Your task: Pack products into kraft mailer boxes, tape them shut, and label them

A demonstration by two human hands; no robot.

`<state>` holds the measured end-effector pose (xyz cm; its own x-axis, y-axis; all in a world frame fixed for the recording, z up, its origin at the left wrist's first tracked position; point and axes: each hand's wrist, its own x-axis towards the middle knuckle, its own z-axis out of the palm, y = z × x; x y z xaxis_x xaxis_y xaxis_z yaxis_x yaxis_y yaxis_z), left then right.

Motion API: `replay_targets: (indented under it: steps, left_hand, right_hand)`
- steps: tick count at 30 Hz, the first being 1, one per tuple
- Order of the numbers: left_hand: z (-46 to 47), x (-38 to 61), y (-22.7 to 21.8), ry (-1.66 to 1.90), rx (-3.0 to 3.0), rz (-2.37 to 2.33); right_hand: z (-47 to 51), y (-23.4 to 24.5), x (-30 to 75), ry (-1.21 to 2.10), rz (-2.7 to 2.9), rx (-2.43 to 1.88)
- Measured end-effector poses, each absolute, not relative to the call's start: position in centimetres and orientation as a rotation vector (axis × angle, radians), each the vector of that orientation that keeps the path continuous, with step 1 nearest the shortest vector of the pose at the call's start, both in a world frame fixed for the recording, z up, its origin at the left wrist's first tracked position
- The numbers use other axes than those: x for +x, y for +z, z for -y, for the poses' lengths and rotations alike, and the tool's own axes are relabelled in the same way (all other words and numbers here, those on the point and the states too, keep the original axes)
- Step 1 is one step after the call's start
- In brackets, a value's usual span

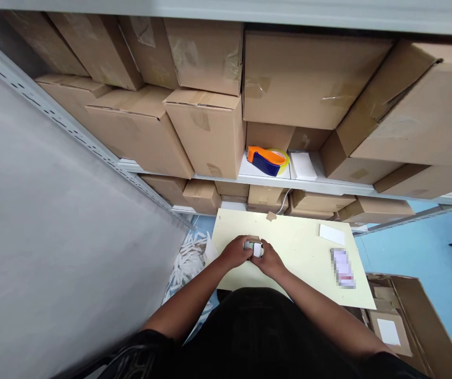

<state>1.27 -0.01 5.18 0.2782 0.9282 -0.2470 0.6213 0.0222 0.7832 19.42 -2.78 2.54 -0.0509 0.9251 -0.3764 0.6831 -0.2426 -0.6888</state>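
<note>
Over the near-left part of the pale yellow table [289, 263], both my hands hold a small cardboard box [254, 239] between them. Its brown flap stands up at the far side, and small white and greyish pieces [257, 250] show inside it. My left hand [234, 252] is closed round the box's left side, thumb near the opening. On the other side my right hand [269, 260] grips it, with fingers curled at the near right corner. My hands cover most of the box, so its underside is hidden.
A phone [343, 268] and a white box [332, 235] lie on the table's right. Behind, shelves hold many cartons [206, 131], a tape dispenser [266, 160] and white cards [303, 166]. White strips [188, 263] are heaped at left; an open carton [419, 300] stands at right.
</note>
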Motion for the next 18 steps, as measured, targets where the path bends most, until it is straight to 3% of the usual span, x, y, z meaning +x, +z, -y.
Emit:
replay_targets:
  steps: [5, 9, 13, 18]
  left_hand:
    - [1.4, 0.5, 3.5, 0.617, 1.589, -1.484]
    - [2.5, 0.9, 3.2, 0.702, 1.93, -1.505]
    - [2.7, 1.5, 4.6, 0.434, 2.192, -1.44]
    - [1.9, 2.9, 7.0, 0.201, 2.074, -1.501]
  right_hand:
    - [2.8, 2.6, 21.4, 1.362, 1.55, -1.844]
    - [3.0, 1.7, 23.1, 1.545, 1.21, -1.702]
    - [3.3, 0.3, 23.5, 1.493, 1.232, -1.692]
    - [3.7, -0.7, 23.5, 1.369, 1.579, -1.583]
